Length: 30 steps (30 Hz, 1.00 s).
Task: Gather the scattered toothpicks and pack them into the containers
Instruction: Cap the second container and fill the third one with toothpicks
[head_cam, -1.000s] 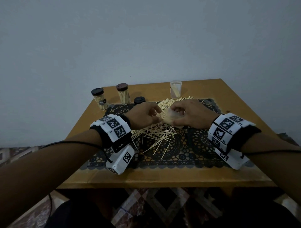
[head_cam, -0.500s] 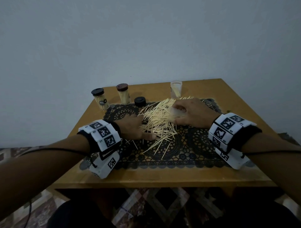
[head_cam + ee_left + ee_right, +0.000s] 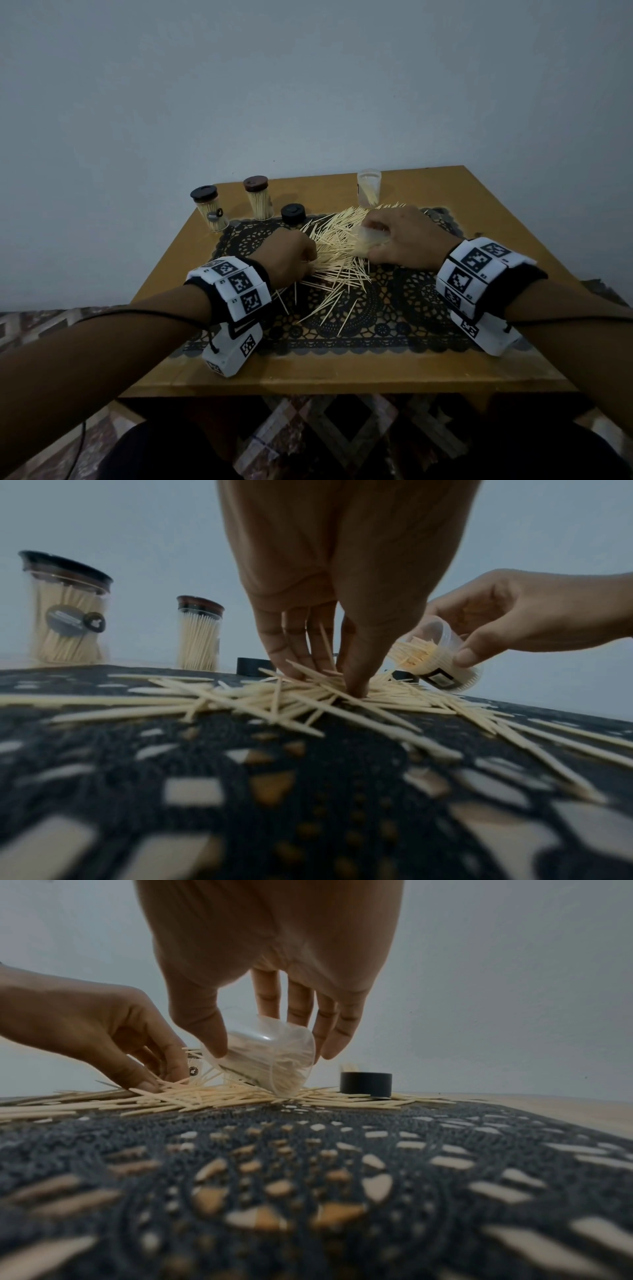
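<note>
i see my right hand (image 3: 406, 240) clamped on a tilted clear container (image 3: 263, 1058) half full of pale toothpicks (image 3: 337, 255), left hand (image 3: 287, 255) beside it pinching the pile.

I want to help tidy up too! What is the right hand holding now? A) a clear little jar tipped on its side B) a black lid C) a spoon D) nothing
A: in the right wrist view the right hand grips a clear jar tilted over the toothpick pile, with toothpicks already inside it.
</note>
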{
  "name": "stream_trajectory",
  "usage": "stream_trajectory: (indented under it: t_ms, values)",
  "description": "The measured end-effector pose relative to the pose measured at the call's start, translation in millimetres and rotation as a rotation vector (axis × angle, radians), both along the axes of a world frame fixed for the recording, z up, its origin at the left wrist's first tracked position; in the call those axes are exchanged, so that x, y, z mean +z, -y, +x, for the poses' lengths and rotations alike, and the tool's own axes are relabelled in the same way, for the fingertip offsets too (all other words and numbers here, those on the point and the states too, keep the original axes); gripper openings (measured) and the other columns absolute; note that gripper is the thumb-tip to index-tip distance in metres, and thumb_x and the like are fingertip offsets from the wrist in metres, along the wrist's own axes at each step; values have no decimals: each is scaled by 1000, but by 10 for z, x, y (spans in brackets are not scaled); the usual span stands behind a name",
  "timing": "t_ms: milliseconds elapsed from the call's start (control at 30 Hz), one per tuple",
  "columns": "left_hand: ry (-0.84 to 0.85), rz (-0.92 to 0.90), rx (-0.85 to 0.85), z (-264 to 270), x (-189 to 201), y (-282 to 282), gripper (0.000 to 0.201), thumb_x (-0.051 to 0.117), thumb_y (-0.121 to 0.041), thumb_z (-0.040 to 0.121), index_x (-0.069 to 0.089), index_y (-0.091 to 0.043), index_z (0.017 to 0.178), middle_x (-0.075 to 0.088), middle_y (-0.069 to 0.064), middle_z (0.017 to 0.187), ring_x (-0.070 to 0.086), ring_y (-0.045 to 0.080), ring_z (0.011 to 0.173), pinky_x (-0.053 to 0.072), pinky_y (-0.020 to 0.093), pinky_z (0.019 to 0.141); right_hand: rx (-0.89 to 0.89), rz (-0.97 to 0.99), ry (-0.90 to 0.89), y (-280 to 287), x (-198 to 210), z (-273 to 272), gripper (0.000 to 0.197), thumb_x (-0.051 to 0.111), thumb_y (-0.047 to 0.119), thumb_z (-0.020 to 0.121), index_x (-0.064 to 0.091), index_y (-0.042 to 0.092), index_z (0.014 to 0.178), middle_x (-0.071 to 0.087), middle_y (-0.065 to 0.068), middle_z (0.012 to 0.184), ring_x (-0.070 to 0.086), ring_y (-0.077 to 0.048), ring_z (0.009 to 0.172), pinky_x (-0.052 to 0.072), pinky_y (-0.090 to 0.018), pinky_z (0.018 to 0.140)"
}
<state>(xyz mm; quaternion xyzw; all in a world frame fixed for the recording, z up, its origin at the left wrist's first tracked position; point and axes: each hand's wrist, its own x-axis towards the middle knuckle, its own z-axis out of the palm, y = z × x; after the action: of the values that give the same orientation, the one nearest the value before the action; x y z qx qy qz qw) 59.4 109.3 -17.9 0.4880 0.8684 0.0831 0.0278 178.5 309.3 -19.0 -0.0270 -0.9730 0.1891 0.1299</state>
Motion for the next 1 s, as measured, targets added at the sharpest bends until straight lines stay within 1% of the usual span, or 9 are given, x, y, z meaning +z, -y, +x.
stream_trajectory:
  t_ms: [133,267,400,500,567,700,800,933,1000]
  values:
    - [14,26,-21,-17,28,-1,21,71,-17,85,72,-9,104,71,4,102,65,15,93,51,25,83,-23,2,-10,1,3,8,43,79,39,75,65,11,104,66,-4,99,58,-20,86,46,-31,72]
    - [8,38,-38,-34,21,-14,16,70,-17,85,73,-9,99,72,3,99,65,12,88,47,18,76,-30,3,7,-4,8,12,41,79,37,75,64,11,103,66,-5,99,58,-21,85,47,-31,72]
    - [75,78,2,-89,53,23,13,72,-16,84,74,-10,95,73,2,94,65,11,81,52,21,76,-31,-11,9,-4,5,9,41,79,40,75,64,14,103,65,-3,99,58,-19,86,45,-30,72]
    - [125,135,17,-140,139,79,11,73,-18,83,75,-12,92,73,-2,89,62,2,73,46,8,64,-23,-12,6,-8,12,10,42,79,39,76,65,13,104,65,-2,99,57,-18,85,41,-27,70]
    - [154,172,30,-172,213,110,10,74,-20,82,75,-13,89,71,-6,83,59,-6,66,43,3,56,-22,-13,8,-11,11,7,41,80,37,75,65,13,105,66,-3,100,57,-17,85,39,-26,70]
    - [179,214,32,-155,333,105,16,77,-26,79,76,-14,90,68,-11,81,56,-11,62,38,0,53,4,-16,18,14,27,20,41,80,36,74,66,13,106,67,-3,101,58,-17,85,41,-27,71]
    - [163,203,-10,-66,333,20,15,75,-22,81,74,-13,93,67,-9,82,55,-17,58,38,0,52,26,-2,20,51,52,32,41,79,32,75,67,11,108,68,-4,101,59,-20,86,41,-27,72]
    - [192,193,-39,-14,250,-140,18,75,-17,81,74,-11,97,73,0,94,61,-3,69,51,12,64,27,-8,26,55,55,37,41,79,31,75,67,13,109,68,-3,102,60,-19,88,40,-26,73]
    - [171,157,-72,5,230,-217,18,75,-16,81,74,-10,98,73,0,94,63,2,74,50,12,67,32,-5,36,53,49,37,42,79,34,75,67,14,110,67,-1,102,60,-18,89,40,-26,74]
